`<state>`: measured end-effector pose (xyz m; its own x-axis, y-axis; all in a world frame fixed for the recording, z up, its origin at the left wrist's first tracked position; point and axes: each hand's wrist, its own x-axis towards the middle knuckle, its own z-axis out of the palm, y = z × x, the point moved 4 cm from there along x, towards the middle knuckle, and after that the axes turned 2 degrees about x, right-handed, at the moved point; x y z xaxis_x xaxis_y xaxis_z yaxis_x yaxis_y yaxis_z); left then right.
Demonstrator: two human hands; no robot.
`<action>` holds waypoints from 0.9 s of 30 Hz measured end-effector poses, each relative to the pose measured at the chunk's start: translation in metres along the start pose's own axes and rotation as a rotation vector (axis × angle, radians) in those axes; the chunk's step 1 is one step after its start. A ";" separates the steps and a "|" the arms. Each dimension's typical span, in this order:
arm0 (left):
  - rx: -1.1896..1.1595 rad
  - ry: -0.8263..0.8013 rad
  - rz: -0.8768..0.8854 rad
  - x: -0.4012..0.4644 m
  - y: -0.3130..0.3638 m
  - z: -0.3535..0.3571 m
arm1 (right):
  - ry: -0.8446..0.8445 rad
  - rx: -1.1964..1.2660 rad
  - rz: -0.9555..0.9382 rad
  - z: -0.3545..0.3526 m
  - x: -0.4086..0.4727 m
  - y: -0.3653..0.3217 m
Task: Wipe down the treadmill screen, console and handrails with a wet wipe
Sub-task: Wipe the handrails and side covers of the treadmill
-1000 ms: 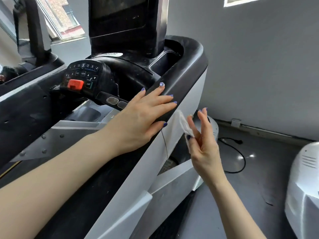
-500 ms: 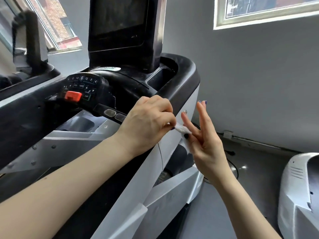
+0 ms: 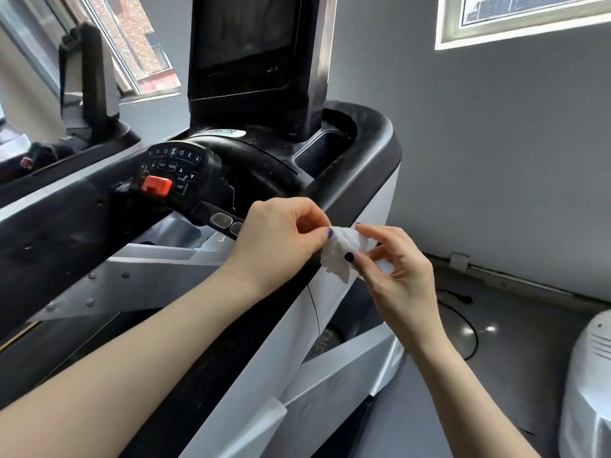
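Wipe (image 3: 342,254), crumpled and white, hangs pinched between left hand (image 3: 281,241) and right hand (image 3: 396,272), just right of the black handrail (image 3: 360,180). Soft, light, damp probably; best held by its edges while unfolding.

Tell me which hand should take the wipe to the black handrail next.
Right, probably. The right hand pinches most of the wet wipe, beside the black handrail. The left hand only pinches its corner and could let go.
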<state>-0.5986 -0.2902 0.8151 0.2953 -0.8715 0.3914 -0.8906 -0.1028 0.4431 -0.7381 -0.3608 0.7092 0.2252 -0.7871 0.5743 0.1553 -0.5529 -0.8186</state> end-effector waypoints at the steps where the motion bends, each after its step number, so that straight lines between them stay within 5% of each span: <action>1: -0.015 -0.022 -0.014 0.000 0.001 0.001 | 0.006 -0.015 -0.009 0.001 0.002 0.001; 9: -0.062 -0.091 -0.039 0.004 0.009 0.008 | 0.062 -0.087 -0.145 0.004 0.014 0.004; 14: -0.038 -0.091 -0.038 0.004 0.003 0.014 | -0.155 0.239 0.207 0.008 0.006 0.021; 17: 0.011 -0.043 -0.001 -0.002 -0.004 0.015 | 0.057 0.267 0.311 0.001 -0.010 0.035; 21: 0.250 0.033 0.222 -0.011 -0.012 0.011 | 0.433 -0.032 0.394 0.007 -0.051 0.064; 27: 0.373 -0.078 0.317 -0.019 -0.029 0.012 | 0.445 -0.073 0.357 0.086 -0.106 0.072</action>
<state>-0.5823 -0.2762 0.7850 -0.0238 -0.9194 0.3927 -0.9997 0.0208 -0.0119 -0.6681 -0.2939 0.5890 -0.1773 -0.9591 0.2206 0.0731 -0.2364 -0.9689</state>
